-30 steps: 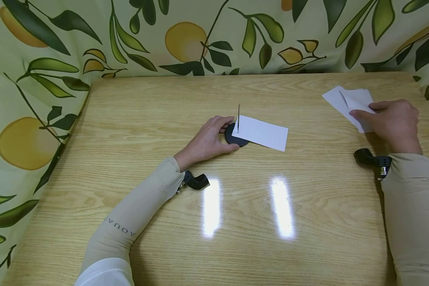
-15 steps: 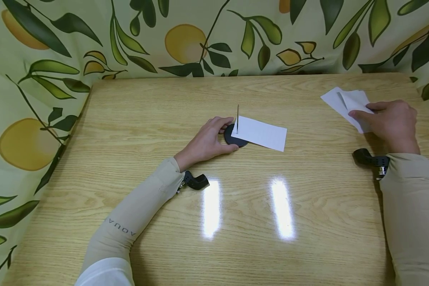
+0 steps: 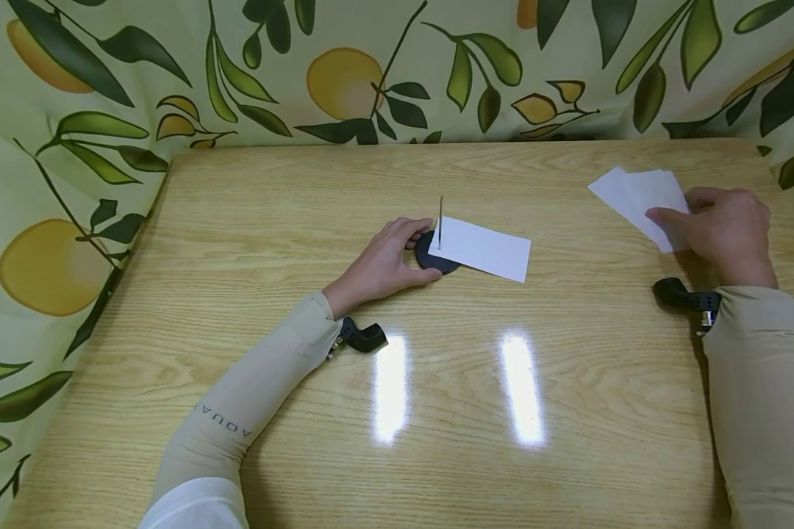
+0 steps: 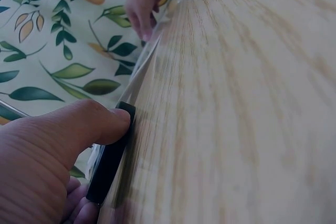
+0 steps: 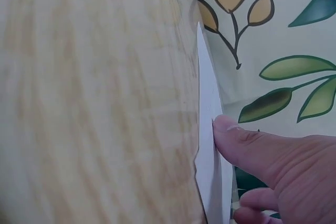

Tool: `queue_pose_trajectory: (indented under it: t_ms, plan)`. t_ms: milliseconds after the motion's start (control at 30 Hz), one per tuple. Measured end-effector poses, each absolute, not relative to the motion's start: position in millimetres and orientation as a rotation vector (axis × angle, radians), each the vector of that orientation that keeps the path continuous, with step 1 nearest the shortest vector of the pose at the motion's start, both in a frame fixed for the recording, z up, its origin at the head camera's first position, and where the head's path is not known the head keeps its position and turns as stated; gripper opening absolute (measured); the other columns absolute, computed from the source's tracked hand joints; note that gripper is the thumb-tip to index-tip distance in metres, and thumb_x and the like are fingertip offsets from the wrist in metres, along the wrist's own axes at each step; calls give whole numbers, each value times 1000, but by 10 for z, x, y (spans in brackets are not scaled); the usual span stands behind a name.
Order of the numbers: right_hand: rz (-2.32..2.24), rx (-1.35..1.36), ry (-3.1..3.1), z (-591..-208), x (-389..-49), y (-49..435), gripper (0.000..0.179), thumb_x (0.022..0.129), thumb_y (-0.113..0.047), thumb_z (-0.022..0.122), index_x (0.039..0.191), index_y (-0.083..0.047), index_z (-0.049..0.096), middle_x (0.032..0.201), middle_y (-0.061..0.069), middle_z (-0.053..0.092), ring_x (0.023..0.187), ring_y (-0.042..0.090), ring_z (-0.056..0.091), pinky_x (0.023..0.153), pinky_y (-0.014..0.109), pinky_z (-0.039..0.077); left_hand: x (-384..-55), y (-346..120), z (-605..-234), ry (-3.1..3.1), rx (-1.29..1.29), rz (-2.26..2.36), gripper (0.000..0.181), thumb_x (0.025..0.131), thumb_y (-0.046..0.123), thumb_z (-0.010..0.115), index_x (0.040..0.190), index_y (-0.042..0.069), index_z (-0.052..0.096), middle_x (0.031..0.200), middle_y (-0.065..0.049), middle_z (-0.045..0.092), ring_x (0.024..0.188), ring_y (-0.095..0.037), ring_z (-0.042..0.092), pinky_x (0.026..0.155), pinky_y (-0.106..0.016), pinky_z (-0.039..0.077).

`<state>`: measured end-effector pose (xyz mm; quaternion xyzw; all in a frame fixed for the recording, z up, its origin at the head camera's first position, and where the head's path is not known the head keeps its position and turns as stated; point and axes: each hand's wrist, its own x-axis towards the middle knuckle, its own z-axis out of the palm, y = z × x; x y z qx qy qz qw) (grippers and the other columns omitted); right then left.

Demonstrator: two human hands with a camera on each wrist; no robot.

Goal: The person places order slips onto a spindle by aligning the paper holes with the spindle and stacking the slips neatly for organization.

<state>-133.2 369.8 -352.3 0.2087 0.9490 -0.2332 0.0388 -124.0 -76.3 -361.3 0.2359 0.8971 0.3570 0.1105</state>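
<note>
In the head view a receipt spike with a round black base [image 3: 430, 258] and an upright thin rod [image 3: 440, 220] stands mid-table. A white paper slip [image 3: 486, 250] lies over the base, its left end at the rod. My left hand [image 3: 385, 258] holds the base's rim between thumb and fingers; the left wrist view shows the thumb on the base's edge [image 4: 110, 156]. At the far right, my right hand [image 3: 731, 231] pinches the right side of a few overlapping white paper slips [image 3: 638, 202]. In the right wrist view its thumb lies against the paper [image 5: 210, 145].
The wooden table [image 3: 271, 198] reaches back to a leaf-and-fruit patterned cloth [image 3: 476, 66], which also hangs along the left side. Black wrist cameras [image 3: 364, 336] jut from both sleeves. Two bright light reflections lie on the table front.
At the right, the top slip's raised, folded left edge has gone down and the slips now look flatter under my right hand. My left hand and the spike have stayed in place.
</note>
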Motion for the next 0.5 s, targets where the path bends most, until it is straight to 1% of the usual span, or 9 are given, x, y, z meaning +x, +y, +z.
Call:
queue_pose_trajectory:
  t_ms: [100, 133, 233, 367, 500]
  plan:
    - [-706, 653, 2893, -3527, -1332, 3713, 82, 89, -60, 53, 144, 0, 41, 146, 31, 41, 136, 49, 32, 103, 62, 30, -1237, -761, -3609, 2635, 692, 1046, 82, 79, 38, 79, 146, 8, 43, 137, -8, 52, 121, -18, 55, 107, -30, 44]
    - [-706, 668, 2871, -3523, -1331, 3715, 84, 89, -62, 51, 145, 0, 35, 151, 30, 33, 141, 50, 27, 107, 63, 27, -1237, -760, -3608, 2636, 692, 1044, 82, 79, 38, 79, 146, 8, 42, 137, -7, 52, 121, -18, 55, 107, -30, 44]
    - [-705, 692, 2843, -3520, -1333, 3718, 84, 89, -64, 49, 145, -2, 33, 154, 29, 29, 144, 50, 23, 110, 64, 25, -1236, -758, -3607, 2639, 692, 1038, 82, 79, 38, 79, 145, 8, 43, 136, -7, 53, 120, -18, 55, 106, -30, 44]
    - [-706, 708, 2830, -3515, -1334, 3713, 83, 89, -64, 48, 144, -3, 33, 156, 30, 25, 143, 51, 23, 108, 65, 26, -1233, -757, -3606, 2641, 695, 1038, 82, 79, 38, 79, 145, 8, 43, 136, -7, 53, 120, -18, 55, 106, -30, 44]
    - [-709, 705, 2837, -3516, -1335, 3703, 83, 89, -64, 49, 143, -3, 34, 155, 32, 24, 140, 53, 24, 102, 64, 26, -1231, -758, -3606, 2638, 695, 1044, 82, 78, 38, 79, 146, 8, 43, 137, -8, 52, 120, -18, 55, 106, -30, 44]
